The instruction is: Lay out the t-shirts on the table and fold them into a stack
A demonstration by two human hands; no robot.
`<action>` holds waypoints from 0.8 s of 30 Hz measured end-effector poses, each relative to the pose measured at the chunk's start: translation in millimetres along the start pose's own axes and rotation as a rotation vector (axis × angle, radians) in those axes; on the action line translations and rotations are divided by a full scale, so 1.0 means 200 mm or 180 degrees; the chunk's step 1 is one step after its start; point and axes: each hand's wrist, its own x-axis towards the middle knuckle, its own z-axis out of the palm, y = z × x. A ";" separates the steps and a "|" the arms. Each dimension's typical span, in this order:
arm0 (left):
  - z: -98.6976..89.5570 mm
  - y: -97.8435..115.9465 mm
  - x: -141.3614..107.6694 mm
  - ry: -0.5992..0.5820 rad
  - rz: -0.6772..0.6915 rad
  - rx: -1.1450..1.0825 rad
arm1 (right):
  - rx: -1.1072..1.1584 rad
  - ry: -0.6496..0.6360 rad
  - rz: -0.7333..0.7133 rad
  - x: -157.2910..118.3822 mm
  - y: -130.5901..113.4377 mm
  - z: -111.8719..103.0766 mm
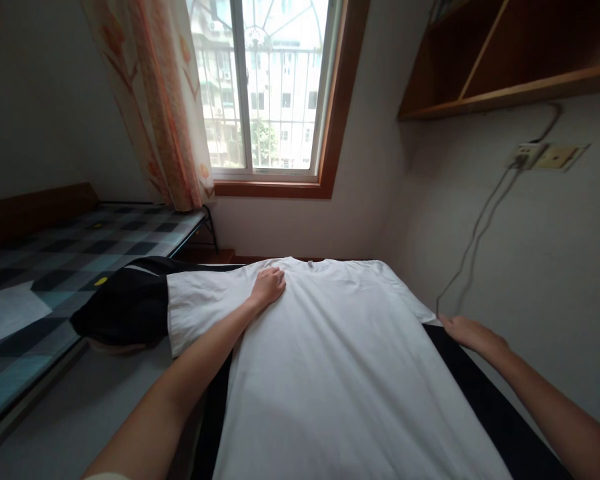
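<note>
A white short-sleeved T-shirt point(330, 360) lies spread out face up, its collar toward the window. My left hand point(269, 284) is closed on the fabric beside the collar, at the shoulder on the left. At the right sleeve's end, my right hand point(473, 333) pinches the hem, with the fingertips partly hidden. Beneath the T-shirt is a black garment point(123, 307); its dark cloth shows past the left sleeve and along both sides of the shirt. Soft diagonal creases cross the shirt's front.
On the left stands a bed with a checked mattress point(145, 230) and a white paper point(13, 313) on it. A curtain point(155, 100) hangs beside the window point(265, 87). Along the right wall are a wooden shelf point(510, 87), a socket point(527, 155) and a hanging cable point(473, 240).
</note>
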 end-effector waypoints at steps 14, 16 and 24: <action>-0.42 -0.07 -0.66 -0.0536 -0.0094 -0.0272 | 0.0045 -0.0379 -0.0797 -0.50 -0.14 0.01; -0.48 -0.06 -0.72 -0.0652 -0.0266 -0.0254 | 0.0247 -0.0458 -0.0774 -0.53 -0.16 0.02; -0.56 -0.01 -0.80 -0.0964 -0.0555 -0.0828 | 0.2350 -0.0840 -0.0152 -0.73 -0.20 -0.01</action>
